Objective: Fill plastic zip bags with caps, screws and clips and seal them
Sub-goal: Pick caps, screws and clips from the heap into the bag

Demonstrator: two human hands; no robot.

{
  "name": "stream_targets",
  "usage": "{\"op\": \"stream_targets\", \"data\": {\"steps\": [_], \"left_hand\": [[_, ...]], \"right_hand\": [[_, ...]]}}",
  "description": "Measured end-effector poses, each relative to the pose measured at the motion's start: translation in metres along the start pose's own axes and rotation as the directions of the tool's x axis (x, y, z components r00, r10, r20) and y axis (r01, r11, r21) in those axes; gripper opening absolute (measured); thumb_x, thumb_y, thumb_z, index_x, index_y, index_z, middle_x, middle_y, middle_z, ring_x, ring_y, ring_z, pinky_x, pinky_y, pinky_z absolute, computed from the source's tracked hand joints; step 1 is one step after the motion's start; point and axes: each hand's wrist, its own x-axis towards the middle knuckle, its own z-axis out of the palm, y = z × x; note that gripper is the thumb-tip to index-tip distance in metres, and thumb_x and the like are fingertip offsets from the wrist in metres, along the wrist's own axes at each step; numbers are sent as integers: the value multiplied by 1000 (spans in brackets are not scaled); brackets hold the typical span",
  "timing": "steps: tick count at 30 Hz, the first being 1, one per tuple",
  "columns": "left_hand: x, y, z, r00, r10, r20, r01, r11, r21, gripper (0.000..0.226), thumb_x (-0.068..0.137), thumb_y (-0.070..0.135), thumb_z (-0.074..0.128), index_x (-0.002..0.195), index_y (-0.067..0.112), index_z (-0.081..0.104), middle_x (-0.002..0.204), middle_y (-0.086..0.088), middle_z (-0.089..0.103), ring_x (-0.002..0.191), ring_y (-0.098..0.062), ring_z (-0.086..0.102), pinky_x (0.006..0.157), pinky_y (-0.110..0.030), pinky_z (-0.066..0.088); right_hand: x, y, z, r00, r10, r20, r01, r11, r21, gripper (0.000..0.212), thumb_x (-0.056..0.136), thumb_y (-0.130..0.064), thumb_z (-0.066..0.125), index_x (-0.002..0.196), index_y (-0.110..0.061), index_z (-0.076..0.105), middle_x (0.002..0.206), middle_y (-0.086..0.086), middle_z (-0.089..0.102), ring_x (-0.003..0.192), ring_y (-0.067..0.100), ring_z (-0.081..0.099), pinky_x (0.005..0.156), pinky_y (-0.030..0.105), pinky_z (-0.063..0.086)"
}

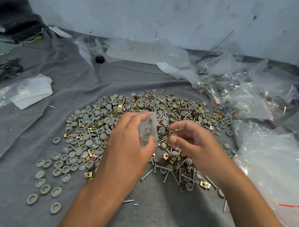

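A wide heap of grey caps (79,144), silver screws (169,112) and brass clips (204,184) lies on the grey cloth (42,125). My left hand (127,143) holds a small clear zip bag (149,128) upright above the heap's middle, thumb and fingers curled round it; a few parts show inside. My right hand (190,141) hovers just right of the bag with its fingers curled, fingertips close to the bag's mouth. Whether they pinch a part is unclear.
Filled zip bags (240,98) pile up at the right. A large clear plastic sheet (271,161) lies at the near right. Empty bags (28,92) rest at the left, a small black object (99,58) sits far back, and a wall rises behind.
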Motion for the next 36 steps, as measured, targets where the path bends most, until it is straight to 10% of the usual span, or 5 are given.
{"op": "stream_targets", "data": {"steps": [7,12,15,28,36], "left_hand": [[1,-2,5,999,28,30,-28,999,17,53,81,17,76,131,25,61,122,18,53,96,5,45,87,2,29],[0,-1,5,998,35,46,-37,999,23,53,81,27,68,134,27,58,124,21,51,104,10,42,88,5,28],[-1,-1,4,998,29,49,-29,999,13,51,82,24,69,132,29,58,122,21,51,91,7,48,81,0,33],[0,-1,0,999,17,33,-17,1000,7,51,84,23,73,133,27,59,117,22,51,88,9,49,80,-4,35],[-1,-2,0,999,19,32,-19,1000,11,52,85,23,73,134,30,57,117,23,50,88,9,49,77,-5,36]], "right_hand": [[-4,-14,8,984,-172,37,151,934,325,12,84,-25,72,93,-34,75,95,-1,78,89,11,73,69,16,52],[-5,-15,30,883,-444,-154,370,859,-353,11,85,-29,78,95,-28,74,94,-16,63,87,8,59,76,20,46],[-4,-14,35,837,-508,-203,389,813,-434,15,85,-28,77,100,-24,75,100,-11,61,92,6,58,81,17,45],[1,17,19,990,-78,119,142,580,-802,14,91,-40,70,90,-48,59,94,-22,46,97,8,42,73,32,39],[-1,6,11,970,-221,-106,163,905,-392,11,96,-28,67,99,-38,69,87,-23,67,84,-2,64,68,10,46]]}}
